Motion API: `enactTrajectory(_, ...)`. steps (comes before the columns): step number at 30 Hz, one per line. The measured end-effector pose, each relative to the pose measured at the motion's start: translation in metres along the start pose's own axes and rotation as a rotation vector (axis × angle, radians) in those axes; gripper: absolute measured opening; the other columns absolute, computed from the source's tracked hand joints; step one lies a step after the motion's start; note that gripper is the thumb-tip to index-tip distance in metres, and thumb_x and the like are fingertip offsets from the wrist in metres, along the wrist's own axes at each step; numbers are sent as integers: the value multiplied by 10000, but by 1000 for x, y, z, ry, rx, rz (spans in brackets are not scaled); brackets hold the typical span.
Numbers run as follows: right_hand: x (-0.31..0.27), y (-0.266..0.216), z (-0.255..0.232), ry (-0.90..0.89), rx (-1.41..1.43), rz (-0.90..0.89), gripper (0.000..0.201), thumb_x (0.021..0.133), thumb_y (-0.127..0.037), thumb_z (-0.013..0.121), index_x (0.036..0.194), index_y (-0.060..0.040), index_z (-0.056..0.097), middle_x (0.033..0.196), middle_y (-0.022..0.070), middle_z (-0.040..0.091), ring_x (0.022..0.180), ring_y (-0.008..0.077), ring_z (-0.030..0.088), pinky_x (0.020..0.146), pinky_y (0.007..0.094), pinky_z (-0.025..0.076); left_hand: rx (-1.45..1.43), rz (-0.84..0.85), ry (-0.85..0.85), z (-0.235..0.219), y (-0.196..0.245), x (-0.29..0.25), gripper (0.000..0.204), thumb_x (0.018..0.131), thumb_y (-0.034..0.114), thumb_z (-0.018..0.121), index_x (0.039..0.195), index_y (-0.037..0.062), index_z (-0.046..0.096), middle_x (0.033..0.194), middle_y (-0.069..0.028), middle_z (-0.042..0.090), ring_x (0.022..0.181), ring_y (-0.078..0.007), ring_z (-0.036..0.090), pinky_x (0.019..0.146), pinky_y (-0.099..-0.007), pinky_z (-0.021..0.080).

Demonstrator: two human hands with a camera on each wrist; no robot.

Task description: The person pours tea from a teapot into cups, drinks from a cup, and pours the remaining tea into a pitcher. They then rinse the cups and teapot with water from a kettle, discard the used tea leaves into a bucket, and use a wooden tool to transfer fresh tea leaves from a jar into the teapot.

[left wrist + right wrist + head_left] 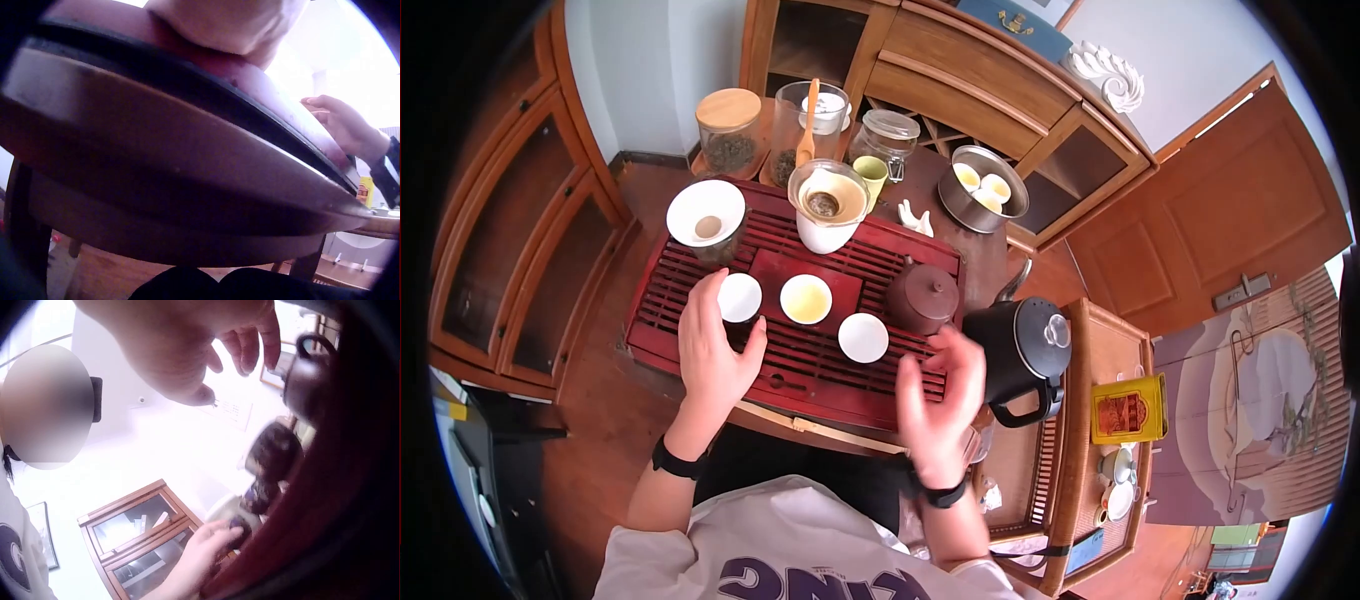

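Observation:
My left hand (pixel 718 345) has its fingers and thumb around the left teacup (pixel 741 298), white inside, on the slatted red tea tray (pixel 800 375). In the right wrist view, that hand's fingertips meet the dark outside of a cup (pixel 239 532). The middle teacup (pixel 806 300) holds pale yellow tea, and the right teacup (pixel 863 338) shows a white inside. My right hand (pixel 943 400), blurred, hovers over the tray's right end with loosely bent fingers, holding nothing. Just beyond it stands a brown clay teapot (pixel 922 297).
A black kettle (pixel 1020 350) stands right of the tray. At the back are a white pitcher with a strainer (pixel 828 205), a funnel-topped jar (pixel 706 213), a lidded tea jar (pixel 730 130) and a metal bowl (pixel 983 190) of cups. A yellow tin (pixel 1128 409) sits on the side cart.

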State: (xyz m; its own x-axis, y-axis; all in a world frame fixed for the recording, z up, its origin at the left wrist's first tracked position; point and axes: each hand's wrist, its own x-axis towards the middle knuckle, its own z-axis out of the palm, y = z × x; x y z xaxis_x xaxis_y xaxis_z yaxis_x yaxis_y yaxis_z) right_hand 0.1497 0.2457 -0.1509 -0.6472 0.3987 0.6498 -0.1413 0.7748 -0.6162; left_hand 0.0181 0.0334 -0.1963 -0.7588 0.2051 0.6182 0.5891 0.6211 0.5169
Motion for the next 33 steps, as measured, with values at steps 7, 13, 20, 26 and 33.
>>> enactTrajectory(7,75,33,-18,-346,-264,49,362,853,-113,749,1177,-16,619,910,144,588,721,305,610,649,393,514,-38,-2,3,-2,1,2,622,814,80,748,1371,29,477,1322,-199,552,1209,-382,562,1031,-462,451)
enactTrajectory(13,79,44,-4,-373,-378,10,169,898,-104,697,1023,-34,608,916,179,604,805,392,633,704,456,531,-49,-3,-9,-3,-1,2,595,805,62,747,1344,51,495,1314,-178,563,1205,-377,564,1022,-460,454)
enactTrajectory(20,74,49,-4,-256,-258,-17,122,908,-37,662,1009,-18,596,919,169,588,818,376,612,728,434,505,-68,-5,-14,-5,1,3,583,802,72,751,1331,55,507,1318,-176,568,1208,-377,562,1023,-462,448)
enactTrajectory(26,85,51,-23,-44,-57,110,76,966,-44,625,1021,0,597,877,106,588,756,224,562,706,328,469,-81,6,-7,-4,-1,4,606,767,98,764,1320,60,518,1303,-171,573,1177,-382,570,991,-462,452)
enactTrajectory(33,56,32,-33,-55,247,260,91,1035,-91,570,1065,-5,572,908,8,579,780,65,525,702,221,445,-90,7,-19,-3,-1,3,602,767,90,761,1318,60,520,1295,-172,577,1169,-383,575,989,-459,454)
